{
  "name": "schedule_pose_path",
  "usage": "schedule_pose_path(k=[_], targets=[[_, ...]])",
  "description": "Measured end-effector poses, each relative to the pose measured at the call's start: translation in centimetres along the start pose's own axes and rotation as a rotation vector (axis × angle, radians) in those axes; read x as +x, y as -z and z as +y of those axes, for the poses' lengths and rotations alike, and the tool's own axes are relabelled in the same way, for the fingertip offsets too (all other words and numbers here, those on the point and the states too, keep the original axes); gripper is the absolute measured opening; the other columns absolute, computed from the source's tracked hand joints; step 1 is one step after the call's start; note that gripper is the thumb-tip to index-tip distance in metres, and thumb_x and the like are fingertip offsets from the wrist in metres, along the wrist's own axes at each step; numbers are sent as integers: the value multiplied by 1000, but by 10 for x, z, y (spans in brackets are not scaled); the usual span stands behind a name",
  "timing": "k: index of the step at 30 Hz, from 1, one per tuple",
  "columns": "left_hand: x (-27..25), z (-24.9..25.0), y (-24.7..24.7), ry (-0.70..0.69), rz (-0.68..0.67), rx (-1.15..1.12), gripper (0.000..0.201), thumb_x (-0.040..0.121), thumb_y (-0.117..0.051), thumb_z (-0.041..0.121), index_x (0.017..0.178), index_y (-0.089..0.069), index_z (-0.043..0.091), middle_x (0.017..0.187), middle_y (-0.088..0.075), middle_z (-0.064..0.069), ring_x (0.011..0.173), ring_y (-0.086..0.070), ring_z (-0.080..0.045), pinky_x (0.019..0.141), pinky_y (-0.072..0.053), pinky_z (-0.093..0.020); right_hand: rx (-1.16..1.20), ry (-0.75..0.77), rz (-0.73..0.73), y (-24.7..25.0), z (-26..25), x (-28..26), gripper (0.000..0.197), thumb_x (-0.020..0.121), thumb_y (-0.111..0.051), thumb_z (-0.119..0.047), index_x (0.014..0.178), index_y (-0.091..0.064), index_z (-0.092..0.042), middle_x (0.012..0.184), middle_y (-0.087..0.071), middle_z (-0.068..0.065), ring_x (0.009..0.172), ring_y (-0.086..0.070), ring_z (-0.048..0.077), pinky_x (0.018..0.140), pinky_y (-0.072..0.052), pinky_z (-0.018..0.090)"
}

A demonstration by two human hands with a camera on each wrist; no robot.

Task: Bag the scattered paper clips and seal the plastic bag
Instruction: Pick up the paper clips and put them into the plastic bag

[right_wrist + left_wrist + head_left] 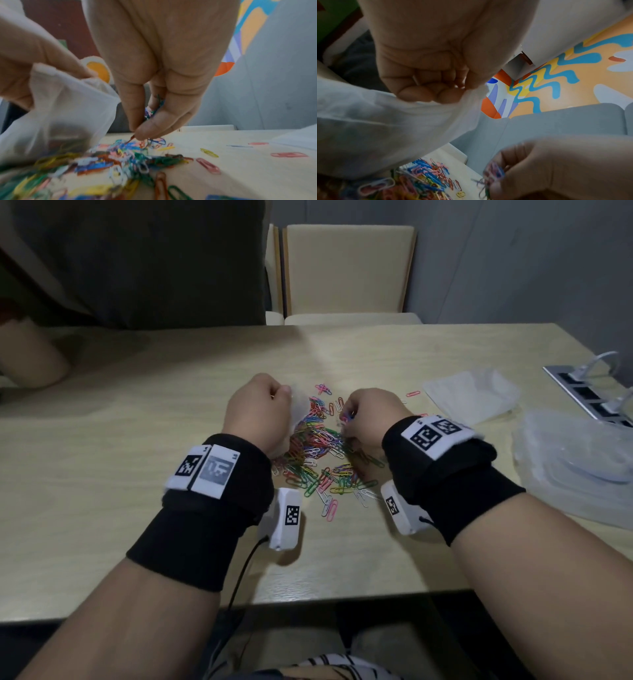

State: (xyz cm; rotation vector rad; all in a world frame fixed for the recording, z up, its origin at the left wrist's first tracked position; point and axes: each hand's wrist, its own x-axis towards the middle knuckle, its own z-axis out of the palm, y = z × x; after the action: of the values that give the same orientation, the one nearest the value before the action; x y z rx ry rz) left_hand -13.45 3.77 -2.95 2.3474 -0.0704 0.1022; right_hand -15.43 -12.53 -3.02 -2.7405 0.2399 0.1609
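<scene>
At the far left of the table, a second person's forearm rests on the wood, well apart from the work. Nearer the middle, the left hand is curled tight, thumb and fingers pinching the rim of the plastic bag, which hangs down over the left side of the paper clips. That coloured heap lies on the table between both hands, with strays spread toward the near edge and a few toward the right. Just right of the heap, the right hand has its fingers closed on a small bunch of clips, lifted just above the pile beside the bag. Further right lie spare clear bags, then a crumpled clear plastic pile, and a power strip at the table's far right edge. Behind the table stands a cream chair.
</scene>
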Motion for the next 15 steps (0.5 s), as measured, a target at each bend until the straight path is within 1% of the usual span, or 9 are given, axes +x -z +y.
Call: schedule_pose_path(k=[1,3,5,6,8,9,11,13,15], targets=[[0,0,-1,-3,-15,14,24,101,-42,30,96,-56,11,90,-57,-5,86,-49,-25,73,-33,-30,118,-18,11,3,2,-1,12,85,-66,-11,97,-68,-14,99,-68,5,89,-65,25,74,-51,28],[0,0,-4,5,-36,11,25,100,-42,29,96,-59,10,92,-60,-6,88,-52,-26,74,-35,-31,452,-61,8,10,2,-3,12,84,-70,-6,88,-63,-14,88,-67,6,83,-70,26,66,-56,31],[0,0,-6,18,-60,0,25,98,-44,27,97,-62,10,95,-64,-7,91,-56,-27,74,-39,-33,870,-96,-30,17,-2,-7,18,84,-68,4,83,-59,-11,84,-64,11,76,-69,29,68,-59,32],[0,0,-6,20,-76,-4,24,97,-45,26,98,-63,9,97,-65,-7,92,-58,-28,75,-41,-34,1032,-90,-47,19,-5,-8,18,84,-67,7,82,-58,-9,84,-62,13,71,-67,27,69,-60,31],[0,3,-7,16,-102,-14,24,96,-46,25,98,-64,8,97,-66,-9,94,-59,-30,76,-45,-35,1229,-64,-80,23,-11,-9,15,86,-64,9,86,-58,-6,85,-61,14,65,-64,20,66,-61,24],[-1,4,-7,12,-113,-19,24,96,-46,25,98,-64,8,97,-67,-10,95,-59,-31,77,-45,-35,1287,-58,-105,24,-15,-11,13,87,-63,9,90,-58,-4,85,-60,14,64,-63,19,63,-60,22],[-3,6,-7,-8,-127,-35,24,96,-47,24,99,-63,7,98,-67,-12,95,-60,-33,79,-47,-37,1329,-70,-158,22,-22,-12,12,88,-62,9,94,-57,0,84,-58,14,65,-61,19,60,-59,20],[-6,8,-5,-25,-120,-73,22,93,-50,22,98,-63,4,98,-68,-15,95,-61,-35,83,-52,-42,1283,-85,-202,18,-26,-12,9,88,-61,8,86,-56,0,80,-55,15,65,-59,20,58,-58,20],[-7,9,-3,-27,-106,-107,22,89,-51,21,95,-63,4,97,-68,-16,96,-61,-36,85,-53,-46,1200,-94,-228,13,-27,-11,14,89,-59,8,79,-55,-1,77,-52,15,62,-58,18,59,-57,20]])
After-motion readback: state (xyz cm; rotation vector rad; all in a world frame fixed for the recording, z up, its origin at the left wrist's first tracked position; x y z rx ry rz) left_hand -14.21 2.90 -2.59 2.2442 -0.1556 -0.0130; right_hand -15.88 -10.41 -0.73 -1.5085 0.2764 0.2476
